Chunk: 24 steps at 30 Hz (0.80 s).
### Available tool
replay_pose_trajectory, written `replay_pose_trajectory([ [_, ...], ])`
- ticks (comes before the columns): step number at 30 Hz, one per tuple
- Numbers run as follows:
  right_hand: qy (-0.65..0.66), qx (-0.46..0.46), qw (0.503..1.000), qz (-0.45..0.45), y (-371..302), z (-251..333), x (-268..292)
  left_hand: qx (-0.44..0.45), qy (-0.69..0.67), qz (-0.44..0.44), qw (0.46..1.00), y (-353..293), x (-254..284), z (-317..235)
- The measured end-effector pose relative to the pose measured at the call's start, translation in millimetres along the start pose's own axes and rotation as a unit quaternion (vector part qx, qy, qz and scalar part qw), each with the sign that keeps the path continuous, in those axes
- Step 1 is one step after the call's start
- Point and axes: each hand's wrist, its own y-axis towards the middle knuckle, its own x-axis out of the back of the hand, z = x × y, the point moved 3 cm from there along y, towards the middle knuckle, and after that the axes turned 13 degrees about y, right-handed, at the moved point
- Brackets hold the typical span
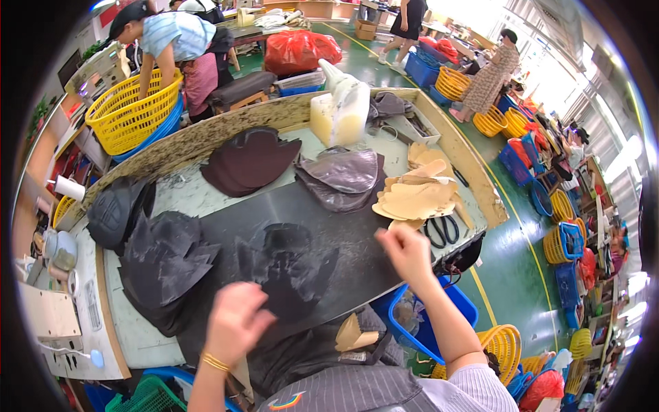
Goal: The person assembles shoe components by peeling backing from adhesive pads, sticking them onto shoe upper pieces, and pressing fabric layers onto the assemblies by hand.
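A black cut piece (285,268) with pointed side flaps lies flat on the dark work board (226,216) before me. My left hand (237,319) hovers at the board's near edge, thumb apart from the curled fingers, holding nothing I can see. Beside the tan, sole-shaped pieces (415,196) is my right hand (406,255), its fingers bent together; whatever they may hold is hidden. Left of the flat piece sits a pile of black cut pieces (168,268). Farther back are dark brown pieces (250,161) and shiny grey-purple pieces (340,178).
Black-handled scissors (441,232) lie by the tan pieces. A plastic bottle (340,110) with yellowish contents stands at the back, near the table's raised rim (199,141). A blue bin (449,312) is below at right. Another person reaches into a yellow basket (134,113).
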Motion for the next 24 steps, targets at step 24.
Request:
replay_pose_trajectory([
  [24, -0.261, 0.386, 0.865, -0.184, 16.1, 61.7, 33.3, 0.051, -0.210, -0.052, 0.975, 39.9, -44.8, -84.6],
])
